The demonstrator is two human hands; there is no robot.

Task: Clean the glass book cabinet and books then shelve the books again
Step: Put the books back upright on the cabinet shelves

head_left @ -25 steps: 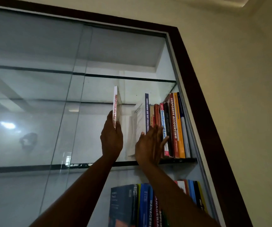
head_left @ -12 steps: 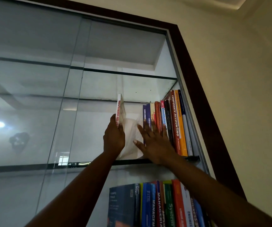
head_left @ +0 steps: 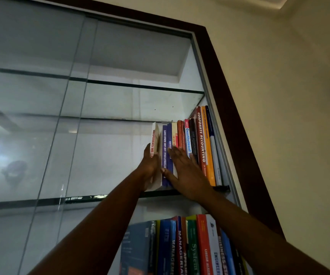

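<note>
"JURISPRUDENCE" book (head_left: pixel 155 135) now against row (head_left: pixel 201 135) — left hand (head_left: pixel 150 165) round it, right hand (head_left: pixel 186 171) flat-fingered

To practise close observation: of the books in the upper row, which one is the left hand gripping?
The white book with red spine lettering, leftmost in the row. The left hand grips it; the right hand lies flat on the other spines.
</note>
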